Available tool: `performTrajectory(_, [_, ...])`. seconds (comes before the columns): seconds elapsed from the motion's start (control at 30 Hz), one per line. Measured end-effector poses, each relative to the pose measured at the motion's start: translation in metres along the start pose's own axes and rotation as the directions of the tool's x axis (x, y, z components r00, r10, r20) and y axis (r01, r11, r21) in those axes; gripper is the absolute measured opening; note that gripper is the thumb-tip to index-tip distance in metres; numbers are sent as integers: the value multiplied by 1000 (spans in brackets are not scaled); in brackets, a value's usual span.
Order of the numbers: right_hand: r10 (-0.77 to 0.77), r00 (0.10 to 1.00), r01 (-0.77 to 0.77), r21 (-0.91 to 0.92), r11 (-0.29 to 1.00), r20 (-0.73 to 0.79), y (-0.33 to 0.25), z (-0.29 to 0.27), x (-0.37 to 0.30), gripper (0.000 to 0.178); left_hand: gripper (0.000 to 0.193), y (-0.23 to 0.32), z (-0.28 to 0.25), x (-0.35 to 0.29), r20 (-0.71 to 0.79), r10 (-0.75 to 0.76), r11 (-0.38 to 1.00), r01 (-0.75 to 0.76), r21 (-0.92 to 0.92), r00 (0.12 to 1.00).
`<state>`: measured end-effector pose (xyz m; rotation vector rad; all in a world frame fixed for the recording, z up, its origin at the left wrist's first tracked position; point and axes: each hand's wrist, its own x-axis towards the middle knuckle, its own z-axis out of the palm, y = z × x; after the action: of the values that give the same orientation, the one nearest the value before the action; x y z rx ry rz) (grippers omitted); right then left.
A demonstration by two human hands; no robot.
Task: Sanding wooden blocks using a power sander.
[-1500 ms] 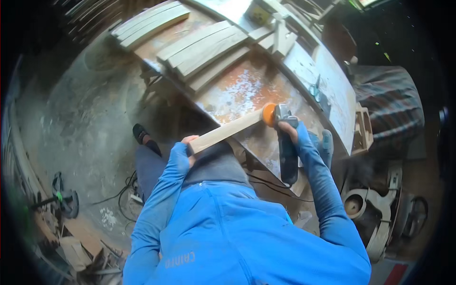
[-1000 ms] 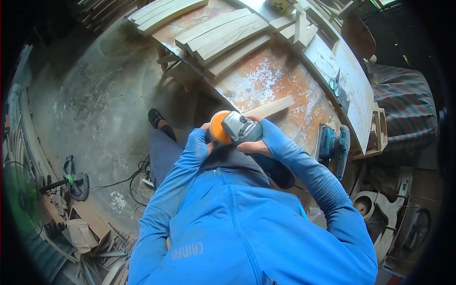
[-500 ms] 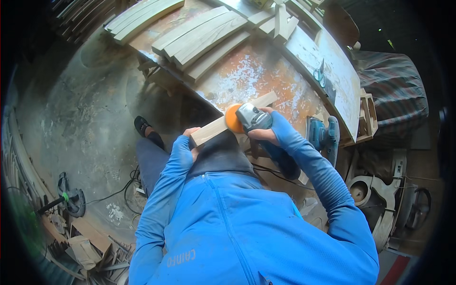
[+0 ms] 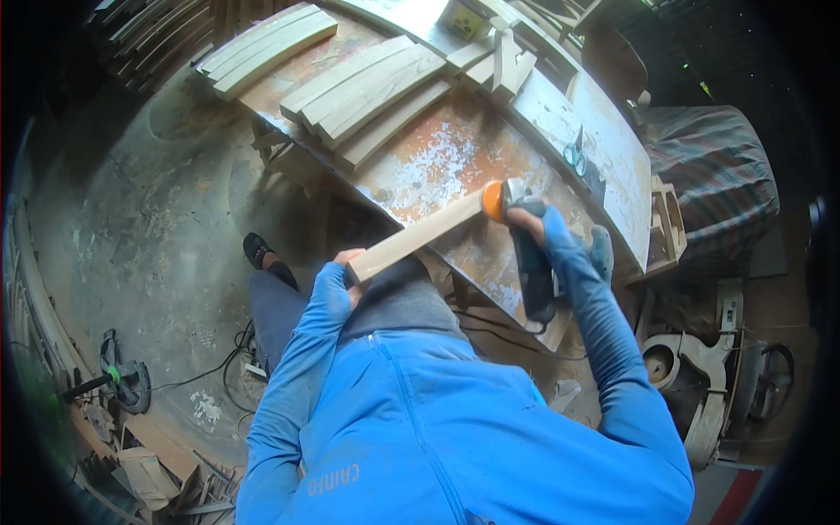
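Note:
My left hand (image 4: 348, 265) is closed around the near end of a pale wooden bar (image 4: 416, 234). The bar slants away from me over the edge of the workbench (image 4: 420, 179). At its far end, my right hand (image 4: 535, 224) grips an angle grinder (image 4: 532, 267) with an orange disc (image 4: 492, 201). That disc is against the bar's far end or right beside it; the exact contact is too small to tell. The grinder's dark body points back toward me, with a cable trailing below. Behind my right hand, a blue power sander (image 4: 600, 252) is partly hidden.
Curved wooden pieces (image 4: 376, 83) lie stacked on the bench's far left. Scissors (image 4: 575, 153) rest on a white panel (image 4: 612, 131) at the right. On the floor are a second corded tool (image 4: 127, 372), wood scraps (image 4: 157, 459) and a pale machine (image 4: 700, 367).
My right hand has carried the grinder along the bar, away from me and to the right, from its middle to its far end. The left hand keeps its hold.

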<state>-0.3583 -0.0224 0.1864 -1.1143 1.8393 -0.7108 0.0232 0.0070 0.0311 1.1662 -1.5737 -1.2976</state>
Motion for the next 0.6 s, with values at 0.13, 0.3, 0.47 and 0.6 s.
performTrajectory(0.13, [-59, 985, 48, 74, 996, 161, -6, 38, -36, 66, 51, 9, 6, 0, -1, -9, 995, 9, 100, 1000])
performTrajectory(0.3, [-147, 922, 208, -138, 968, 358, -28, 100, -51, 96, 51, 7, 11, -3, 37, 5, 1000, -5, -3, 999])
performTrajectory(0.47, [-72, 939, 142, -192, 971, 335, -40, 83, -38, 100, 50, 0, 7, -3, 3, -37, 998, 37, 43, 999])
performTrajectory(0.6, [-1, 976, 28, -120, 992, 220, -4, 46, -10, 100, 51, -4, 4, 2, 38, -49, 999, 50, -2, 998])
